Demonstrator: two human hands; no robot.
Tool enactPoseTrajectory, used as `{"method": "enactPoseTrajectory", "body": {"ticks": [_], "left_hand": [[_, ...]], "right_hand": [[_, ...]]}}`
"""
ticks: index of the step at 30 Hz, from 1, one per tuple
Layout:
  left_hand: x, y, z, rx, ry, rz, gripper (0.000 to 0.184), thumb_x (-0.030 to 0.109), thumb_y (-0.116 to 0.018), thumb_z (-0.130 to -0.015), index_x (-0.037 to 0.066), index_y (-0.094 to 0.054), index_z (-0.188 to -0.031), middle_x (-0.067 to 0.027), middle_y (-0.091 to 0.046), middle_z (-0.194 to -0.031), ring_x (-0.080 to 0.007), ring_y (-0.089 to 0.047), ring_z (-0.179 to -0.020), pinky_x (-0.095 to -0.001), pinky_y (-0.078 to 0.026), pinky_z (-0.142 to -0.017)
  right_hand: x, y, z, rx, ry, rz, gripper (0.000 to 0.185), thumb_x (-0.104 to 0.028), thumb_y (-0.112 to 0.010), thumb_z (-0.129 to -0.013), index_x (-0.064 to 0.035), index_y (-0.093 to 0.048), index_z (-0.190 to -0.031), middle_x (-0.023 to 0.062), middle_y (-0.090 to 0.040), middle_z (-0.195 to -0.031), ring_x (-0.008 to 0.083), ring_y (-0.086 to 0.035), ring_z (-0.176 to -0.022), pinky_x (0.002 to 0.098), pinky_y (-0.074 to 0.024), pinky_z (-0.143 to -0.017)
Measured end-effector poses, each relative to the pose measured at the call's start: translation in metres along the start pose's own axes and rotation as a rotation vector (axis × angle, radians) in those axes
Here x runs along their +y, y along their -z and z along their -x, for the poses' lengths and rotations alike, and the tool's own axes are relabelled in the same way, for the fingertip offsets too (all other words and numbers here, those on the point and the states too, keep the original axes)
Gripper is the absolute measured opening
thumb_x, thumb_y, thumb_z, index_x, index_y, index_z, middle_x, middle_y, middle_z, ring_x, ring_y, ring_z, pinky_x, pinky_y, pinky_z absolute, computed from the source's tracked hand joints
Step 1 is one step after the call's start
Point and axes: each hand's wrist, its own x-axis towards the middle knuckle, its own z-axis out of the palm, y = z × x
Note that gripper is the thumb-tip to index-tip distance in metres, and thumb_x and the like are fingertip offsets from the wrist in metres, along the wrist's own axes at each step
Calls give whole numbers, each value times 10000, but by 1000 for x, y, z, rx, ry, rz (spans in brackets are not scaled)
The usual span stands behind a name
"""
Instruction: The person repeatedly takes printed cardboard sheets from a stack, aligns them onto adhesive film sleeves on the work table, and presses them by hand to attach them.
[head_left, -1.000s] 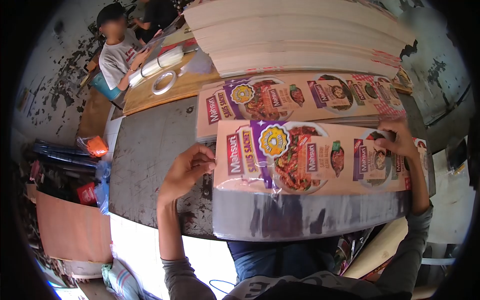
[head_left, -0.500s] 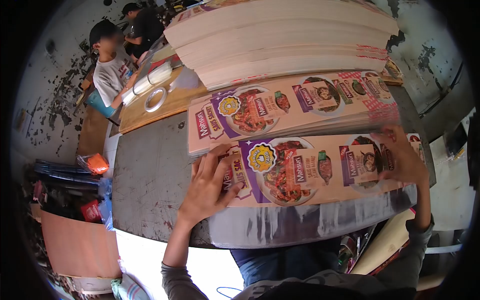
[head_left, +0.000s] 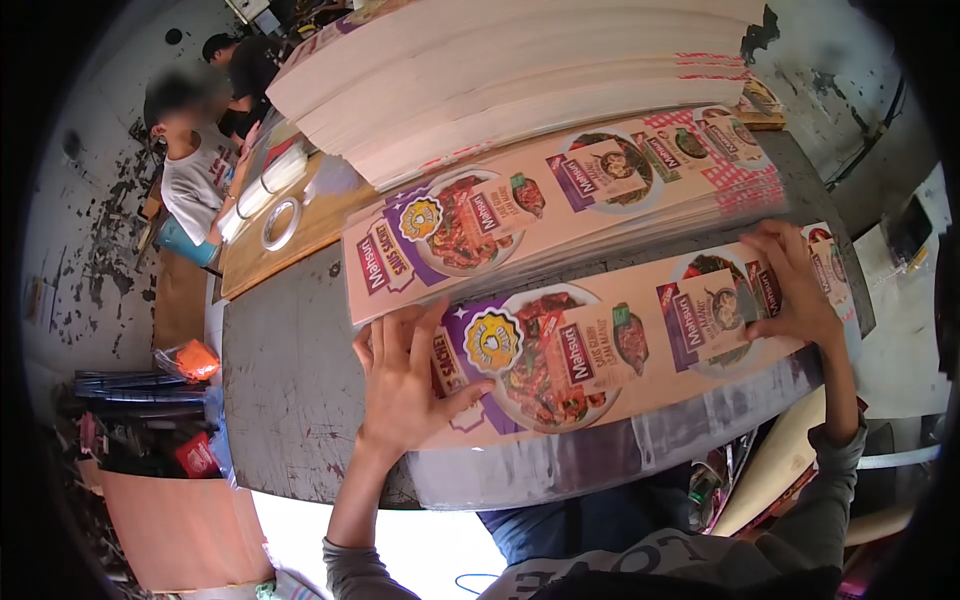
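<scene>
A long printed card strip (head_left: 640, 385) with food pictures lies in front of me, over clear plastic (head_left: 600, 470) that hangs past the table's near edge. My left hand (head_left: 400, 390) rests on the strip's left end, fingers toward its far edge and thumb apart on the print. On the right part of the strip is my right hand (head_left: 795, 295), its fingers curved toward the far edge and its thumb spread away from them. Just beyond lies a low pile of similar printed strips (head_left: 530, 225) that look plastic-covered.
A tall stack of card (head_left: 520, 90) stands behind the pile on the grey table (head_left: 290, 390). To the left, a wooden board (head_left: 330, 225) bears a tape roll (head_left: 282, 223) and a bundle of clear plastic. Two people (head_left: 205, 170) are at the back left.
The view has shifted, so the table contents sit a little further left. My left hand's fingers have bent more over the strip's far edge; my right hand remains on its right part.
</scene>
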Motion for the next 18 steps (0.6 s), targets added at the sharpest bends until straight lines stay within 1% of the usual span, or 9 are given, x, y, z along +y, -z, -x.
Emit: {"method": "enactPoseTrajectory", "body": {"ticks": [1, 2, 4, 5, 6, 8, 14, 16, 18], "left_hand": [[2, 2, -2, 38, -16, -6, 728, 450, -775, -593, 33, -524, -1133, -151, -476, -1031, -296, -462, -999, -429, -347, -845], [-1, 0, -1, 42, -16, -4, 728, 450, -775, -593, 33, -524, -1133, -151, -476, -1031, -296, -462, -999, -429, -347, -845], [-7, -7, 6, -5, 93, 244, 566, 360, -821, -558, 19, -588, -944, -124, -506, -897, -266, -517, -870, -382, -436, -718], [-4, -5, 4, 101, 0, 228, 379, 235, -834, -561, 21, -591, -757, -84, -510, -747, -222, -554, -673, -323, -464, -552], [-3, -5, 6, 93, 15, 229, 379, 235, -834, -561, 21, -591, -757, -84, -510, -747, -222, -554, -673, -323, -464, -552], [-3, -4, 7, 115, 43, 326, 285, 178, -811, -606, 18, -585, -674, -71, -523, -659, -196, -551, -541, -301, -452, -481], [-23, 13, 3, 236, 152, 223, 277, 143, -803, -614, -8, -571, -629, -78, -574, -619, -181, -563, -500, -298, -452, -470], [-26, 17, 7, 210, 193, 204, 250, 136, -786, -647, -14, -598, -712, -90, -589, -667, -189, -580, -556, -292, -462, -495], [-25, 16, 10, 96, 247, 481, 272, 189, -752, -710, -9, -623, -844, -102, -589, -716, -193, -582, -649, -281, -455, -587]], "right_hand": [[-3, -2, -3, 74, 25, -44, 881, -461, -811, -454, -69, -473, -1167, 156, -400, -1138, 337, -402, -1098, 414, -346, -908], [0, -3, -4, 74, 26, -40, 881, -461, -811, -454, -69, -473, -1167, 156, -400, -1138, 337, -402, -1098, 414, -346, -908], [4, -3, -8, 36, 44, -110, 739, -419, -812, -479, -63, -496, -1045, 137, -426, -1058, 316, -421, -1029, 402, -365, -855], [-1, -3, -11, 57, 63, -140, 640, -361, -815, -505, -55, -493, -966, 116, -442, -985, 300, -443, -949, 374, -377, -812], [-1, -3, -11, 42, 68, -147, 640, -361, -815, -505, -55, -493, -966, 116, -442, -985, 300, -443, -949, 374, -377, -812], [1, -3, -11, -26, -4, -162, 571, -295, -803, -545, -56, -498, -965, 109, -451, -968, 304, -464, -904, 353, -394, -778], [-12, -2, -38, 121, 217, -33, 510, -234, -765, -605, -53, -505, -1005, 123, -469, -1014, 335, -479, -945, 374, -416, -765], [-11, 5, -35, 84, 250, -14, 550, -242, -771, -601, -48, -515, -1048, 128, -468, -1056, 332, -479, -979, 384, -414, -801], [-15, 9, -25, 26, 169, -68, 598, -270, -778, -592, -56, -525, -1090, 130, -463, -1080, 326, -472, -1006, 399, -399, -840]]}}
